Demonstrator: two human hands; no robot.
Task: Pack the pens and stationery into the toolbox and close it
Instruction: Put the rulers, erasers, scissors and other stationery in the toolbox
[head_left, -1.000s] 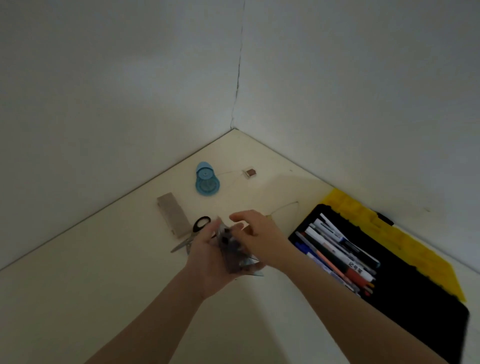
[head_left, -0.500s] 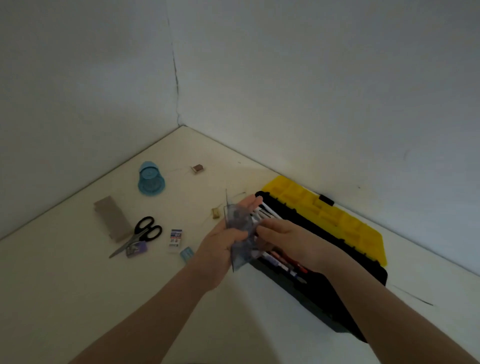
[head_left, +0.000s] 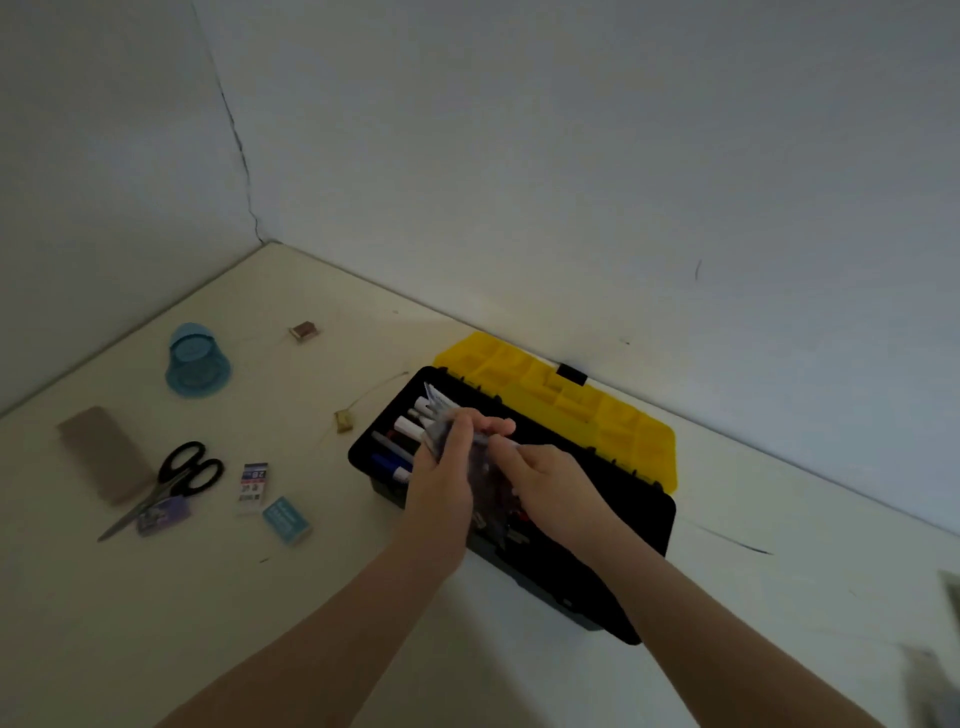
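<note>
The black toolbox (head_left: 644, 525) stands open on the pale table, its yellow lid (head_left: 561, 400) tipped back against the wall. Several pens (head_left: 405, 431) lie in its left end. Over the box, my left hand (head_left: 441, 467) and my right hand (head_left: 550, 478) together hold a clear, greyish set of rulers (head_left: 485, 478), my left fingers curled over its upper edge and my right fingers pinching its right side. Its lower part dips into the box. On the table to the left lie black scissors (head_left: 171, 483), a purple eraser (head_left: 161, 514), a small lead box (head_left: 253, 486) and a blue eraser (head_left: 287, 519).
Further left are a grey case (head_left: 104, 452), an overturned blue cup (head_left: 196, 361), a small brown block (head_left: 304, 330) and a small tan piece (head_left: 344, 420). Walls meet in a corner behind the table. Something blurred shows at the right edge (head_left: 935, 675).
Both hands carried the clear ruler set rightwards from above the scissors to over the open toolbox and lowered it into the box. The view turned right with them.
</note>
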